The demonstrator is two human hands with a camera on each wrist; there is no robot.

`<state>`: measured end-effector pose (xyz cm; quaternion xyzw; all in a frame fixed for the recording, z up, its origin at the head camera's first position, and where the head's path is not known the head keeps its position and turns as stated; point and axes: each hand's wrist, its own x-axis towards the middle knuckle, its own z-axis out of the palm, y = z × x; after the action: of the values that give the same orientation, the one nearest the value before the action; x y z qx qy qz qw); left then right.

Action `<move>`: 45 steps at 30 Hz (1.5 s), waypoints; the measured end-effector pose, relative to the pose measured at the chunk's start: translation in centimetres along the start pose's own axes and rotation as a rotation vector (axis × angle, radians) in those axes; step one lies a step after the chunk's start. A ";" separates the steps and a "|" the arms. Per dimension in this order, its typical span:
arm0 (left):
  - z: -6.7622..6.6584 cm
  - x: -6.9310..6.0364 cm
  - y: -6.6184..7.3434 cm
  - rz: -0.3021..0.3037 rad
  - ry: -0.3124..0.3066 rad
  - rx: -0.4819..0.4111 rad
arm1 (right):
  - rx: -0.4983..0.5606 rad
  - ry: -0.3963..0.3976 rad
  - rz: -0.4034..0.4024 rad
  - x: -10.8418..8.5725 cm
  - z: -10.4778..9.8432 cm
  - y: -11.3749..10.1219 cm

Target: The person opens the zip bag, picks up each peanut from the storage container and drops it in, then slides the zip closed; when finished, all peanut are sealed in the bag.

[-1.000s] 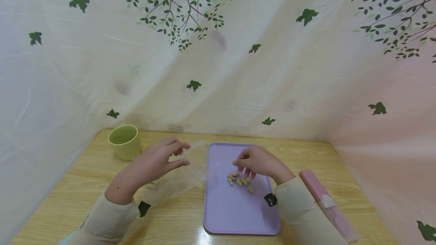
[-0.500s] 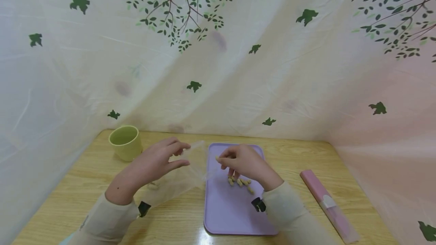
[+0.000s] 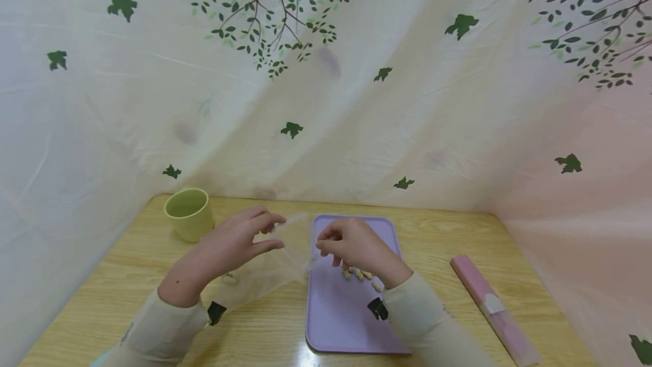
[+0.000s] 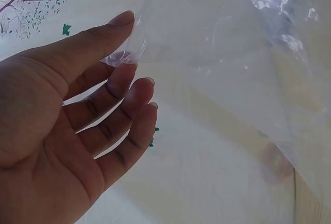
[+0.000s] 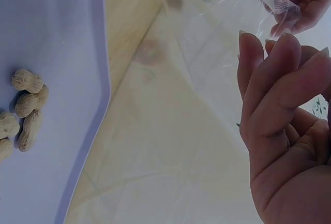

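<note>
My left hand point(image 3: 229, 245) holds up a clear plastic bag point(image 3: 270, 271), its edge at the spread thumb and index finger in the left wrist view. The bag hangs toward the purple tray point(image 3: 338, 321). Through or beside its lower part show a few pale pieces point(image 3: 229, 278). My right hand point(image 3: 359, 245) is over the tray's left part, fingers bent, fingertips close to the bag. Whether a peanut is between those fingertips is hidden. Several peanuts point(image 3: 360, 274) lie on the tray, partly under the right hand; in the right wrist view peanuts point(image 5: 31, 102) show at the left.
A green cup point(image 3: 188, 217) stands at the table's back left, just behind my left hand. On the right, a pink wrapped roll point(image 3: 491, 302) lies slanted along the wooden table point(image 3: 443, 231). A printed curtain point(image 3: 331, 129) hangs behind and around the table.
My right hand has moved left from above the peanuts to the bag. The peanut seen earlier at its fingertips no longer shows. My left hand has stayed in place with the bag.
</note>
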<state>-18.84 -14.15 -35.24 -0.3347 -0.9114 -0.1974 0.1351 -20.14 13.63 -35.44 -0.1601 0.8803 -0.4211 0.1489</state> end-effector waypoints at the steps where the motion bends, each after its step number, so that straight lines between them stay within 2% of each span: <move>1: 0.0 0.0 0.0 0.002 0.001 -0.003 | 0.003 -0.001 0.002 0.0 0.0 0.0; 14: 0.2 0.1 0.1 -0.019 -0.021 0.005 | -0.028 0.035 -0.019 -0.4 -0.4 0.5; 21: 0.1 0.0 0.1 -0.048 -0.049 -0.002 | 0.006 0.096 0.040 -0.8 -2.0 1.7; 24: -0.1 0.1 0.1 -0.054 -0.063 -0.008 | 0.020 0.139 0.072 -0.8 -2.9 2.6; 28: -0.1 0.1 0.1 -0.052 -0.067 -0.009 | 0.012 0.153 0.115 -0.2 -3.3 4.1; 36: 0.0 0.2 -0.1 -0.047 -0.070 -0.004 | -0.060 0.110 0.191 1.2 -2.8 7.4; 41: 0.0 0.3 -0.2 -0.051 -0.073 -0.010 | -0.101 0.033 0.220 1.7 -2.5 8.4; 45: -0.1 0.3 -0.3 -0.054 -0.075 -0.011 | -0.145 0.011 0.243 1.9 -2.1 8.9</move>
<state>-19.29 -14.18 -35.13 -0.3181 -0.9234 -0.1934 0.0937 -24.06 19.65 -41.44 -0.0601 0.9222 -0.3360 0.1818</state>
